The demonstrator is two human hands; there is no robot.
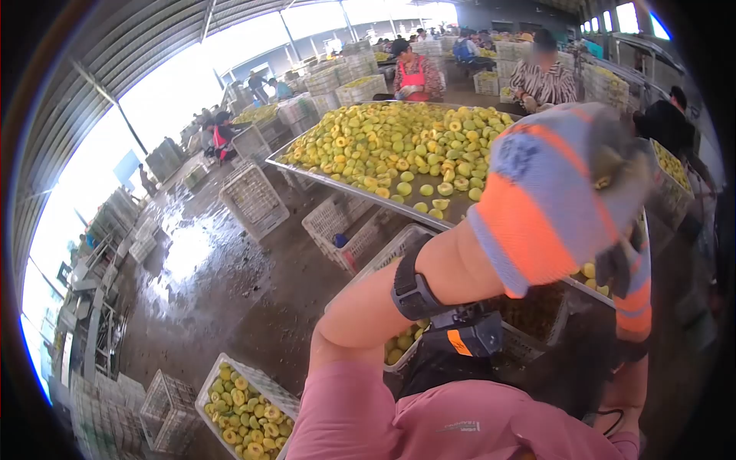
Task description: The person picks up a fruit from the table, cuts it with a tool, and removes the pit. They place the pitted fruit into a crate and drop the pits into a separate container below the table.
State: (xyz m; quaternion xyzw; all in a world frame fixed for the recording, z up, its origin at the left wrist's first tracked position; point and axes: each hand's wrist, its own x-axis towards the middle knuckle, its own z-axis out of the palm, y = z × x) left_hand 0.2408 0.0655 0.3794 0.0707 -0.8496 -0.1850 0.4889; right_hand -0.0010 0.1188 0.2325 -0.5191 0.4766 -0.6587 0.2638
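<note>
My left hand [563, 188], in an orange and grey striped knit glove, is raised close to the camera over the right side of a metal-rimmed table [360, 186]. Its dark fingertips are smeared by motion, and I cannot tell what they hold. Lower down, my right hand [630, 280] wears a matching glove and is beside the table's near right edge, its fingers partly hidden behind the left hand. Yellow-green fruit [391, 142], much of it cut in halves with brown hollows, is heaped on the table. Loose halves [441, 192] lie along its near side.
A plastic crate of fruit [249, 410] stands on the floor at lower left. Further crates [254, 201] stand left of the table, some under its near edge [349, 230]. Across the table are two people [414, 73] [544, 77]. The concrete floor [222, 307] looks wet.
</note>
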